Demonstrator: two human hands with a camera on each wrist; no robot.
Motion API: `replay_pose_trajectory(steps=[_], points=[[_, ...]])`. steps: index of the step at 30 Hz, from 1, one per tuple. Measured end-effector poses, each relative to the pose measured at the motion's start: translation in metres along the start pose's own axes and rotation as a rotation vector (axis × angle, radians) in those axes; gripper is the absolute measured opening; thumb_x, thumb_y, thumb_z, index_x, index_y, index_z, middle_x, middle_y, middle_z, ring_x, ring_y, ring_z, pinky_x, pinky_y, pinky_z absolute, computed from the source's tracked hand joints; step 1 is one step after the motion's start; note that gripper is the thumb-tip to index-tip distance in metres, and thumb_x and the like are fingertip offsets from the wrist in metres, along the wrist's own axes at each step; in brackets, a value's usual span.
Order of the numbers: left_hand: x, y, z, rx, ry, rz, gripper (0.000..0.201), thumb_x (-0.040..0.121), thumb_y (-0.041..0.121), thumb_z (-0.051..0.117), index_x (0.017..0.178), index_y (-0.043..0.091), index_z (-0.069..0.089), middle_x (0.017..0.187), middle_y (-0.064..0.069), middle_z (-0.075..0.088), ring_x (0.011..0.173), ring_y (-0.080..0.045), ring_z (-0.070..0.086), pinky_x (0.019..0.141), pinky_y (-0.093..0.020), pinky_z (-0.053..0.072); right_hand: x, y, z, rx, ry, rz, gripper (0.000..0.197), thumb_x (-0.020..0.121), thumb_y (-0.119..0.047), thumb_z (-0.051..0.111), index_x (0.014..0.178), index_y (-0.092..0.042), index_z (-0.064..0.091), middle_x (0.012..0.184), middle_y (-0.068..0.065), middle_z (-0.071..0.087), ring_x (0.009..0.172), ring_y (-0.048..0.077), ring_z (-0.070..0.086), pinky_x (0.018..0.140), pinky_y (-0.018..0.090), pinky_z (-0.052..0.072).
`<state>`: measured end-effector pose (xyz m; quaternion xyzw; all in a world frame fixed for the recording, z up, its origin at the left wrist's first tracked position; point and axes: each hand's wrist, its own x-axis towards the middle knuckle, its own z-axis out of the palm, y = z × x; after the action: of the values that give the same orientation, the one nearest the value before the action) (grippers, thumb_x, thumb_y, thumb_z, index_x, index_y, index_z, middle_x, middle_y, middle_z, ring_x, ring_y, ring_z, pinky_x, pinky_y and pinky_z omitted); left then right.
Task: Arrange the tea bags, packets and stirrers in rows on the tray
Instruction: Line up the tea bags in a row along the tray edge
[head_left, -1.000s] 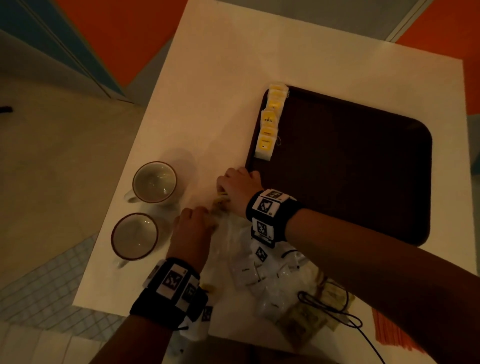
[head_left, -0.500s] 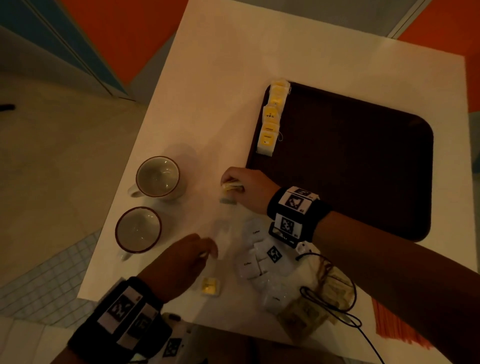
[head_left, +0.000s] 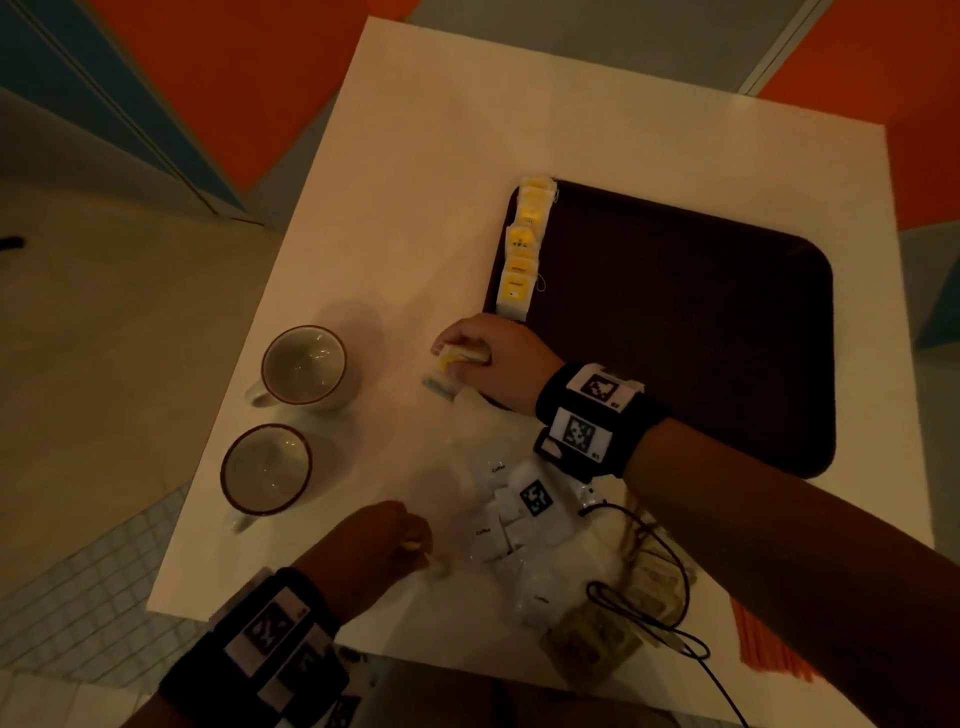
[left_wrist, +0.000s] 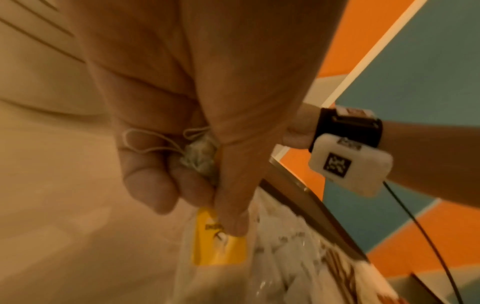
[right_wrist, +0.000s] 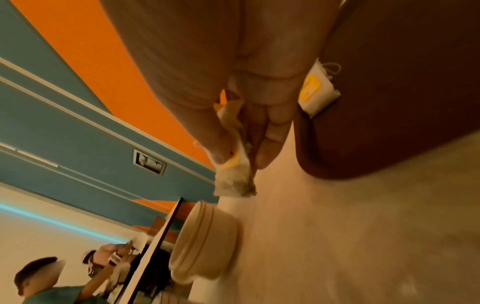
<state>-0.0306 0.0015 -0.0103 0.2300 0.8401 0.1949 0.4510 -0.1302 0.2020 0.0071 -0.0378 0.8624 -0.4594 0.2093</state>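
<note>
Right hand pinches a tea bag mid-frame, just beside the tray corner. Left hand, lower centre, pinches another bag beside the packets.

Tea bag pinched in right hand: white paper, yellow label. Tea bag under the left hand fingertips: bright yellow tag with dark print, pale gauzy pouch, off-white string. Tray beyond the right hand: dark brown, faint grid texture. Row of tea bags along the tray's edge nearest the right hand: white with yellow labels. Two cups left of the right hand: cream with dark red rims. Packets between the hands: white, small dark lettering. Table: white. Stirrers under the right forearm: orange. Wristbands: black, with black-and-white square markers.
</note>
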Motion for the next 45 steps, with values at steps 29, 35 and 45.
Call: replay_pose_trajectory(steps=[29,35,45], points=[[0.197,0.083,-0.187,0.107,0.142,0.008,0.027,0.087,0.017,0.060,0.113,0.011,0.064,0.116,-0.014,0.062,0.096,-0.028,0.060,0.078,-0.031,0.048,0.007,0.067,-0.052,0.396,0.143,0.312,0.040,0.076,0.000,0.070,0.111,-0.009,0.053,0.107,0.012,0.066,0.092,0.020,0.063,0.078,0.031,0.056],[0.159,0.055,-0.159,-0.239,0.383,-0.064,0.014,0.082,0.015,0.064,0.092,0.006,0.069,0.086,-0.019,0.068,0.056,-0.018,0.056,0.048,-0.023,0.051,0.020,0.074,-0.036,0.231,0.305,0.271,0.036,0.075,-0.005,0.070,0.106,-0.016,0.058,0.108,0.001,0.060,0.097,0.014,0.056,0.079,0.026,0.050],[0.155,0.053,-0.110,-0.091,0.473,-0.077,0.021,0.084,0.025,0.062,0.095,0.008,0.069,0.102,-0.013,0.068,0.095,-0.028,0.061,0.075,-0.028,0.039,0.021,0.075,-0.031,0.306,0.333,0.295,0.019,0.084,-0.012,0.061,0.103,-0.016,0.062,0.109,0.007,0.063,0.100,0.020,0.060,0.086,0.039,0.053]])
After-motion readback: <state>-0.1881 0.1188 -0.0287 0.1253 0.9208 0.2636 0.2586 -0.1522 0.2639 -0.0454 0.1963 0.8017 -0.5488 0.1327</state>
